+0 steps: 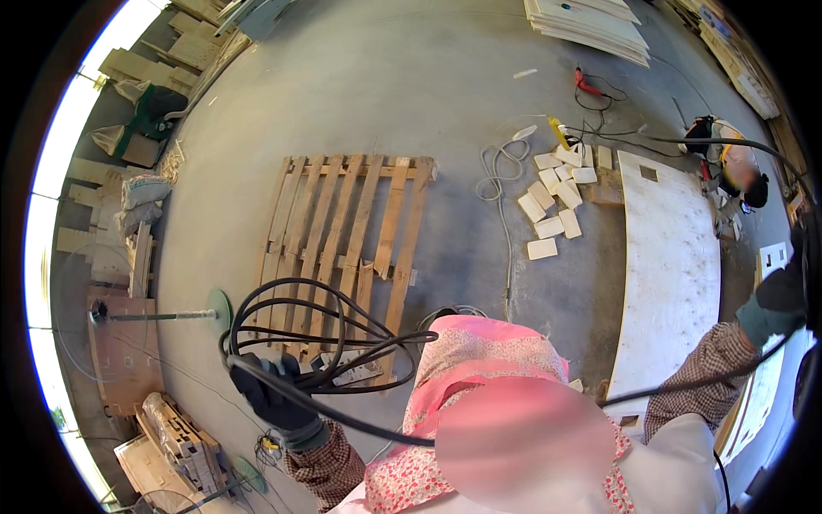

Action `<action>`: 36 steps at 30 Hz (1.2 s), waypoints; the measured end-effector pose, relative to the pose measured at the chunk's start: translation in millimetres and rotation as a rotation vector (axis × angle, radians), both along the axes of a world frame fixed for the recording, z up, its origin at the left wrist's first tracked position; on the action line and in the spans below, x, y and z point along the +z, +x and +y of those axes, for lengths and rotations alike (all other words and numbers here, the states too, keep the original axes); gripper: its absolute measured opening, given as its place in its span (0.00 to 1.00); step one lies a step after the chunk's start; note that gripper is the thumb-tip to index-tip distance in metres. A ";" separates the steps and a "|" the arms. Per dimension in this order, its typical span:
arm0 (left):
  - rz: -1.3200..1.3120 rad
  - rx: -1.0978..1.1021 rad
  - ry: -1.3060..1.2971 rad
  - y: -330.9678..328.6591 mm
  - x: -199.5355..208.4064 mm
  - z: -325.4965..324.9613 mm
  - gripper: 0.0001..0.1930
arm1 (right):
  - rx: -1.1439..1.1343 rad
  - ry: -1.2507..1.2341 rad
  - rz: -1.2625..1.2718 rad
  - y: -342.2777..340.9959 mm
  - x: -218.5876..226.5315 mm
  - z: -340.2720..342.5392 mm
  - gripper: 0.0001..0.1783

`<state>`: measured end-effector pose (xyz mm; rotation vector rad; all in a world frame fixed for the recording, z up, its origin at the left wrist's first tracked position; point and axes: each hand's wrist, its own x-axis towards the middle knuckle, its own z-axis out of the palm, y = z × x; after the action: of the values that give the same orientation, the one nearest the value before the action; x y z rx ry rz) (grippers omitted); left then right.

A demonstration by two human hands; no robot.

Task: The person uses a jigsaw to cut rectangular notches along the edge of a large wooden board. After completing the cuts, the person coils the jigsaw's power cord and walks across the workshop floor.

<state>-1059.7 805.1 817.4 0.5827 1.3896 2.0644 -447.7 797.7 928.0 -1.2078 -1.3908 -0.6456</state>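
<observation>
My left hand (pixel 272 390), in a dark glove, is closed round a bundle of loops of thick black cable (pixel 295 287) at the lower left. One length runs from that hand across my front and on toward the far right. My right hand (pixel 775 295), also gloved, is raised at the right rim. The black cable reaches it from the floor side and appears to pass through its grip, though the fingertips fade into the dark edge. Checked sleeves cover both forearms. A wooden pallet (pixel 330 223) lies on the floor beyond the coil.
White blocks (pixel 548 201) lie scattered by a long white board (pixel 672 265). A yellow tool (pixel 561 133), a red power tool (pixel 586 83) and a thin cord (pixel 505 218) rest on the floor. A person (pixel 736 163) crouches at right. Stacked boards (pixel 586 26) stand far off.
</observation>
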 end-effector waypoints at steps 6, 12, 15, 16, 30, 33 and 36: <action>-0.276 -0.815 0.347 1.5 -24.5 102.9 0.14 | 0.277 -0.468 0.459 -24.2 -104.8 77.4 0.24; -0.188 -0.314 0.063 24.4 -58.8 193.2 0.17 | -0.254 -0.584 0.774 85.0 -151.6 125.3 0.20; -0.117 -0.697 -0.064 34.5 -54.5 235.8 0.17 | -0.475 -0.478 0.500 91.1 -103.5 160.6 0.19; 0.051 -0.834 -0.151 39.1 -49.0 250.6 0.21 | -0.535 -0.441 0.390 81.0 -84.0 171.1 0.18; -0.093 -1.176 -0.308 123.7 -51.4 409.4 0.18 | -0.761 -0.942 -0.362 33.9 -123.4 279.0 0.09; -0.203 -1.204 -0.196 147.9 -41.6 445.8 0.18 | -0.653 -0.732 -0.274 72.3 -157.6 313.3 0.04; -0.349 -1.039 -0.198 173.5 -39.0 476.9 0.18 | -0.574 -0.982 0.472 104.1 -174.8 325.0 0.10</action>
<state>-886.2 1282.0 778.4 0.6304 0.7892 1.1027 -343.6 1122.8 753.2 -2.4045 -0.9278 0.0289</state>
